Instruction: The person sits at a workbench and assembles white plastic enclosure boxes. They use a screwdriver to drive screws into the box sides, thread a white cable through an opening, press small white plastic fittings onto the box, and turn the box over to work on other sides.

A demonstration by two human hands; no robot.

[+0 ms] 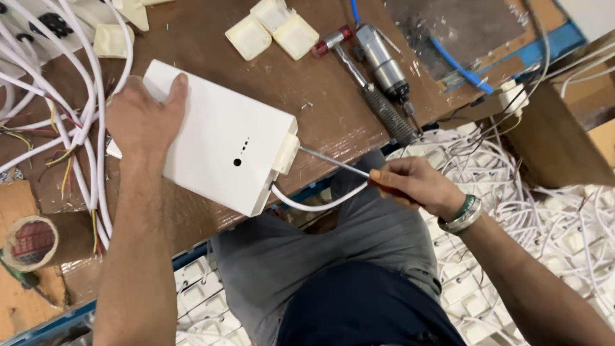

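A white rectangular plastic box (pixel 218 141) lies on the brown workbench (pixel 333 115). My left hand (pixel 144 118) presses down on its far left corner. My right hand (pixel 410 182) grips a screwdriver (pixel 333 163), whose metal shaft points at a small cream plastic piece (pixel 286 152) on the box's right side. A white cable (pixel 314 204) comes out of the box below that piece and curves toward my right hand.
Several white cables (pixel 77 83) lie at the bench's left. A tape roll (pixel 29 243) sits at the lower left. Cream plastic parts (pixel 272 29), a second screwdriver (pixel 339 54) and a metal powered tool (pixel 384 64) lie at the back. Piled white parts and cables (pixel 551 218) cover the floor.
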